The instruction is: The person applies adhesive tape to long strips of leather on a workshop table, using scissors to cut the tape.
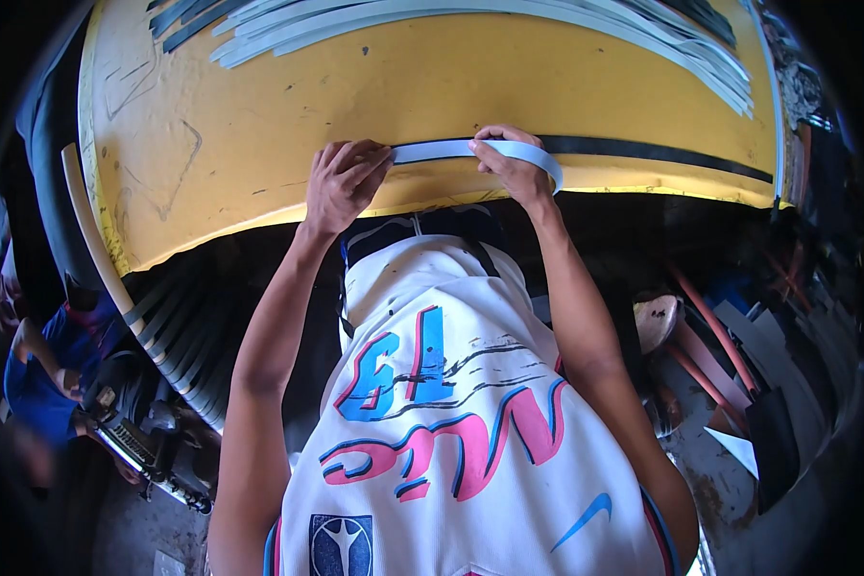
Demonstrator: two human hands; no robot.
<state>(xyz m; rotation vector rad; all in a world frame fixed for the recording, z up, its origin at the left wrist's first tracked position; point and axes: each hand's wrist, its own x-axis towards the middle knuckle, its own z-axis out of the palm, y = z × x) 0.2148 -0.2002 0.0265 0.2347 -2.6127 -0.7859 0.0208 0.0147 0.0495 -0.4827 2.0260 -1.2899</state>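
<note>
A white strip (434,151) lies along a black strip (658,156) near the front edge of the yellow tabletop (288,115). My left hand (348,180) is closed at the strips' left end, fingertips bunched together there. My right hand (514,171) pinches the white strip between thumb and fingers. Beyond that hand the white strip's loose part curls round over the wrist. To the right the black strip runs on flat and uncovered. What lies under my left fingertips is hidden.
Several pale strips (490,21) and dark strips (197,17) lie along the table's far side. Dark strips (178,336) hang from a curved rail at left. Another person (53,370) sits at lower left. Sheets of material (773,413) stand at lower right.
</note>
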